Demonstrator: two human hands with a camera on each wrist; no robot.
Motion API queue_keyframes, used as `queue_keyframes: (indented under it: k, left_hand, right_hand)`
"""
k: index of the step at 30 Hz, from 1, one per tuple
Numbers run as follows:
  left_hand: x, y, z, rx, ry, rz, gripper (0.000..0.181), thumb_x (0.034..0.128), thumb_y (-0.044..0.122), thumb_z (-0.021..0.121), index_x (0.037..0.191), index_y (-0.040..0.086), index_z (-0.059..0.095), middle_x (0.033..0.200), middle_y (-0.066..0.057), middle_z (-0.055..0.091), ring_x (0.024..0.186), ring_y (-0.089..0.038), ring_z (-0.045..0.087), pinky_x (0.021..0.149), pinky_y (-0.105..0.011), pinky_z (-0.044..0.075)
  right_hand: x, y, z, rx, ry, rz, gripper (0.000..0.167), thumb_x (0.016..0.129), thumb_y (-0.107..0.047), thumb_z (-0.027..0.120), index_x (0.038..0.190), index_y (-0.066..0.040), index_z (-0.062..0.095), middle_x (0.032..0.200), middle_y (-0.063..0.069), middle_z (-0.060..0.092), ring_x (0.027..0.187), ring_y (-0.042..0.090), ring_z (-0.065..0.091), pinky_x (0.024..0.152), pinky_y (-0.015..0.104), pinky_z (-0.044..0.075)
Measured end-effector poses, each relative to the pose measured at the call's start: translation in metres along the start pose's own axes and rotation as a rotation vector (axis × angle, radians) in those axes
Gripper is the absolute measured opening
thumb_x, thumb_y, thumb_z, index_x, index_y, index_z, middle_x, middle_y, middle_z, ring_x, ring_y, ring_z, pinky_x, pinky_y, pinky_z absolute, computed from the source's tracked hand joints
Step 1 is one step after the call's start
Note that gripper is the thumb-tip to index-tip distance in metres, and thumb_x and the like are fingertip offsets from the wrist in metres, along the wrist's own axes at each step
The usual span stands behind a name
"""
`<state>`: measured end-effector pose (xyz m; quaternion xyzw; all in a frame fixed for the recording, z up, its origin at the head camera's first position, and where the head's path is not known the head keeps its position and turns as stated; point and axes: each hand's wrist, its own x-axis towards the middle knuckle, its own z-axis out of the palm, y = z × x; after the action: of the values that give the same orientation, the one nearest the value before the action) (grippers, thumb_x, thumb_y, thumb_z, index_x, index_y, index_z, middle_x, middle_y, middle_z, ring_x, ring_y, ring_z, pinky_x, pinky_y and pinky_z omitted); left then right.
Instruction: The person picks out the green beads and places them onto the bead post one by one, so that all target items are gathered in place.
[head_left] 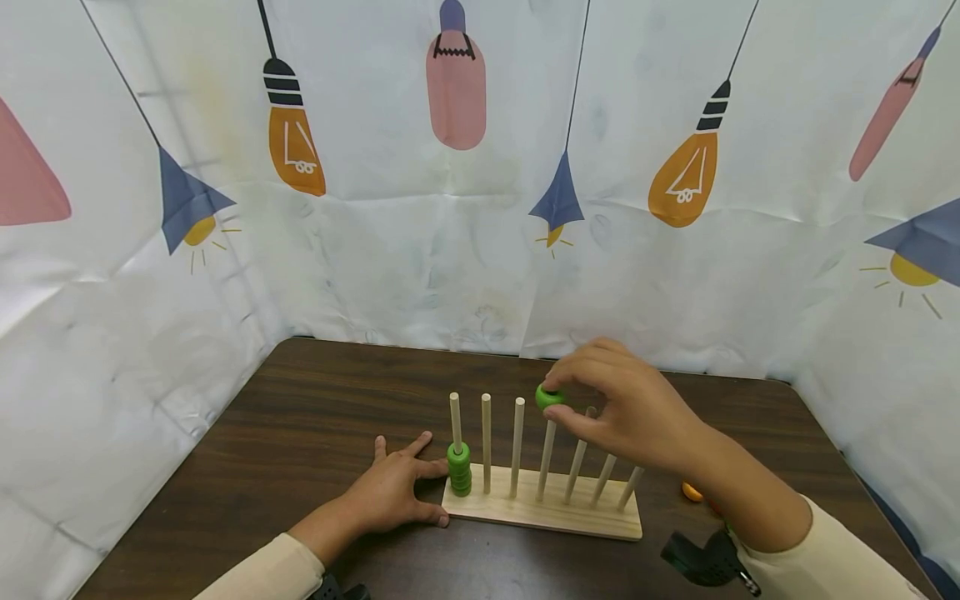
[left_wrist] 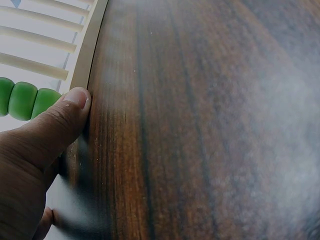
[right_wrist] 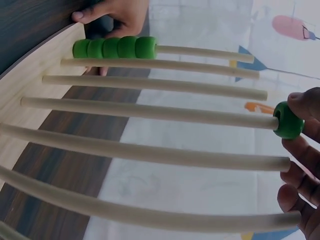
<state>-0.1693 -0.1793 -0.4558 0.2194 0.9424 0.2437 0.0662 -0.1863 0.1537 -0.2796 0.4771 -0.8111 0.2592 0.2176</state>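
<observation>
A wooden peg rack [head_left: 540, 505] with several upright pegs stands on the table. Several green beads [head_left: 460, 471] are stacked on its leftmost peg. My right hand [head_left: 630, 408] pinches one green bead [right_wrist: 289, 121] between thumb and fingers at the tip of the fourth peg from the left; in the right wrist view the bead's hole meets the peg end. With fingers spread on the table, my left hand [head_left: 393, 492] touches the rack's left end. Its thumb [left_wrist: 75, 102] lies against the base edge beside the beads in the left wrist view.
An orange bead [head_left: 692, 492] lies on the dark wooden table [head_left: 315, 400] right of the rack, with something reddish partly hidden by my right forearm. A white curtain [head_left: 375, 267] printed with lamps hangs behind the table and along its sides.
</observation>
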Motion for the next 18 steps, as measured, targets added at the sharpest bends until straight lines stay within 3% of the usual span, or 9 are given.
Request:
queue_keyframes:
  k: [11,18]
  left_hand:
    - [0.0,0.0,0.0,0.006,-0.002,0.0,0.069,0.0732,0.054,0.088,0.132,0.021,0.072,0.143,-0.006,0.061,0.15,-0.036,0.031,0.102,-0.086,-0.002]
    - [0.0,0.0,0.0,-0.006,-0.003,-0.002,0.069,0.0734,0.053,0.088,0.132,0.02,0.072,0.144,-0.008,0.061,0.15,-0.037,0.03,0.102,-0.086,-0.003]
  right_hand:
    - [0.009,-0.004,0.007,0.031,-0.01,0.018,0.023,0.083,-0.016,0.087,0.102,-0.019,0.073,0.105,-0.016,0.067,0.106,0.01,0.058,0.087,0.032,0.052]
    - [0.013,-0.004,0.012,0.061,-0.001,-0.005,0.022,0.084,-0.014,0.086,0.102,-0.019,0.074,0.104,-0.014,0.069,0.102,0.01,0.059,0.084,0.033,0.053]
